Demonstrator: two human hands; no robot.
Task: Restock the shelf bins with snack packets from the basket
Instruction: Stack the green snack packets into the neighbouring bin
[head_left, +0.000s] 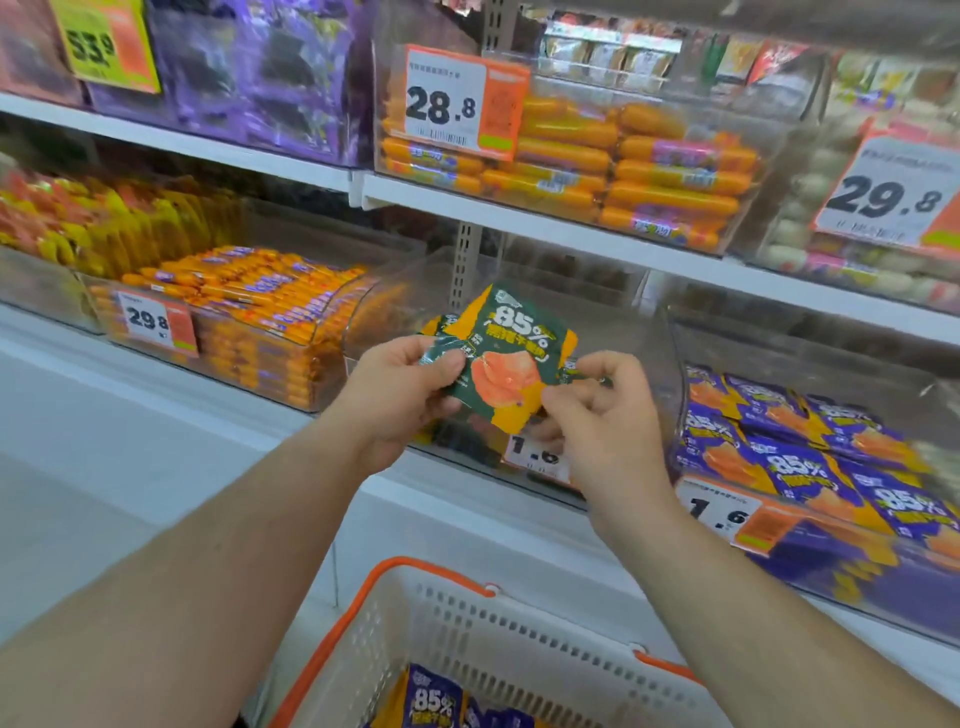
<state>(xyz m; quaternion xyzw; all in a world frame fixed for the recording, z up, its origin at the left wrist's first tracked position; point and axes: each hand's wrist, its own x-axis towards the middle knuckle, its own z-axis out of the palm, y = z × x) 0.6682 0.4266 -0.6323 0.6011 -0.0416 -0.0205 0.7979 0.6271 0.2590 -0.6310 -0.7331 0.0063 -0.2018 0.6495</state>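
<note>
Nearest, at 6 o'clock: white basket (519, 639) with orange rim, purple packets (436, 701) inside. Above it, both hands up at centre, pinching one green packet (511, 358) between them: left hand (400, 384) curled on its 9 o'clock edge, right hand (597, 410) curled on its 3 o'clock edge. Held in front of clear bin (467, 291). At 3 o'clock, another bin (810, 571) full of purple packets.

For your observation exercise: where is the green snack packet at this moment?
In the head view it sits mid-frame: the green snack packet is held by the left hand and right hand, before the clear bin, above the basket.
</note>
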